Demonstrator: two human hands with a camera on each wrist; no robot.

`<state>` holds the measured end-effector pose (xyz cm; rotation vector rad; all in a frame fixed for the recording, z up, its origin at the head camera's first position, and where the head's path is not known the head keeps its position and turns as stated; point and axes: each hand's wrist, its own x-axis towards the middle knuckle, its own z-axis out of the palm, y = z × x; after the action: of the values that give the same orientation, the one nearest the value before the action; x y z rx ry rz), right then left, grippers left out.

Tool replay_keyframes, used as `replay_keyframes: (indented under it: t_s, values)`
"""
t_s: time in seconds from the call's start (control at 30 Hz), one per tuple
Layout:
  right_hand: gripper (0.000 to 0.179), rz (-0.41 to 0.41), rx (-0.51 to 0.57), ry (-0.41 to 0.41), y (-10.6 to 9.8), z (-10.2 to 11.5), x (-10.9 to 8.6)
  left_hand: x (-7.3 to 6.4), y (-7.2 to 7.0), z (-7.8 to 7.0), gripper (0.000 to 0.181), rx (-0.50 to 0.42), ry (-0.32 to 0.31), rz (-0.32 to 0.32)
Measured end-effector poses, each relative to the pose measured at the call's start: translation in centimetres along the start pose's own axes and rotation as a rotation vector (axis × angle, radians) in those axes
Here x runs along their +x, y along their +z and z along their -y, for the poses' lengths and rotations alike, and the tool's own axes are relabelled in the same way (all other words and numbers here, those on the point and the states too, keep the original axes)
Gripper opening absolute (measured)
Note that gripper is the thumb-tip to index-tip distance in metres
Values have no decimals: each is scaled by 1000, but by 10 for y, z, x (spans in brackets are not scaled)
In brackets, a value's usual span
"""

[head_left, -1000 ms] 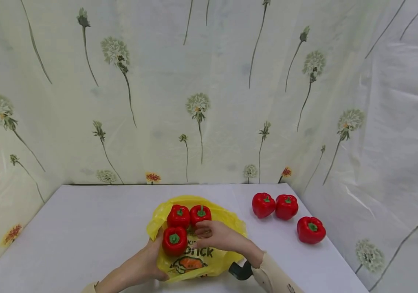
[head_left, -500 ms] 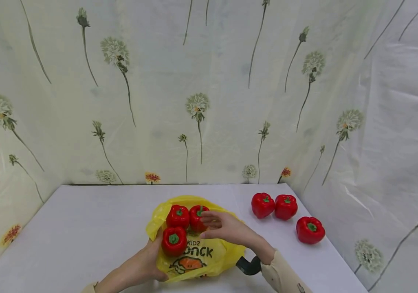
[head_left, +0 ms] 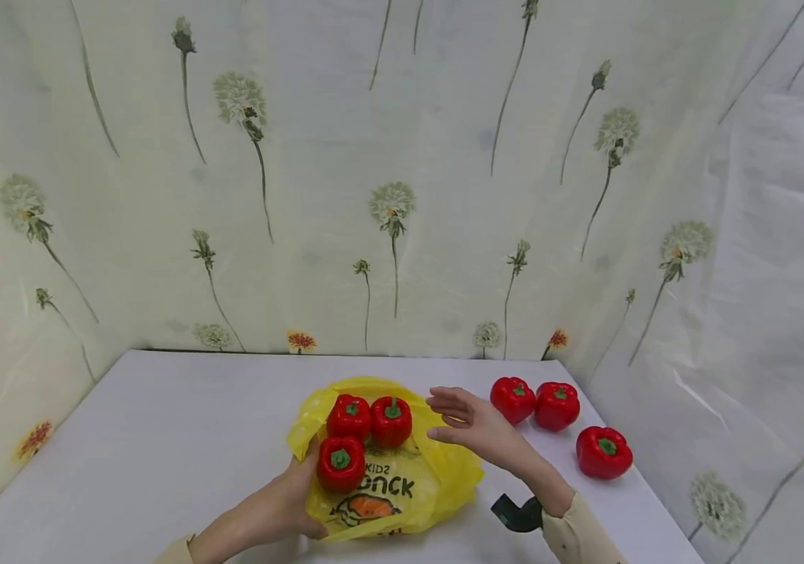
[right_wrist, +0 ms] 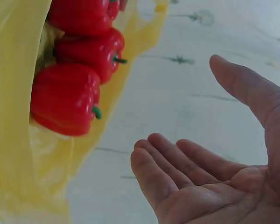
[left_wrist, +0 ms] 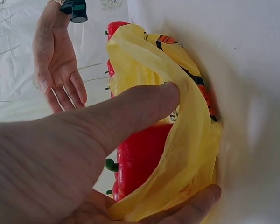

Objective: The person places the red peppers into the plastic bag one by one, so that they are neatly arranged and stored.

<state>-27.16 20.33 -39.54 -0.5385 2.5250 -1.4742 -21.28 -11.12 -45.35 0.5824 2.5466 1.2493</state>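
Three red bell peppers with green stems sit in a yellow plastic bag [head_left: 437,478] on the table: one at the front left [head_left: 341,465], one behind it [head_left: 349,417], one at the back right [head_left: 391,423]. At the bag's left edge my left hand [head_left: 287,501] grips the plastic, its thumb [left_wrist: 149,105] over the rim and its fingers on the outer side, as the left wrist view shows. My right hand [head_left: 483,431] is raised above the bag's right side. Nothing is in its palm, and its fingers [right_wrist: 186,161] are extended with the thumb apart.
Three more red bell peppers stand toward the table's right edge: two side by side at the back [head_left: 512,400] [head_left: 557,406] and one nearer [head_left: 604,453]. A flowered curtain [head_left: 402,172] hangs behind and beside the white table [head_left: 183,439]. A dark wrist device [head_left: 517,514] sits by my right sleeve.
My right hand has drawn back to the right, away from the back-right bell pepper in the bag. My left hand stays on the bag's edge. The head view has shifted slightly.
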Motion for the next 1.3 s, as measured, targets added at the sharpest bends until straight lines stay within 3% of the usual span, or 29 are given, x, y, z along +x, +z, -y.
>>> replay_keyframes:
  t_s: [0.47,0.63,0.8,1.13,1.3]
  values:
    - [79,-179,-112,20,-59,2,-17,1,0,-2,141,-16,-2,-3]
    - [81,-224,-105,50,-77,0,-20,1,0,-2,141,-11,-3,0]
    - [83,-263,-109,62,-90,-4,-20,0,0,-3,141,-15,9,-2]
    - [108,-389,-108,144,-107,-14,-17,0,1,-3,141,-24,-10,0]
    - [111,-412,-90,157,-112,-22,-14,-1,2,-3,142,-18,-4,-3]
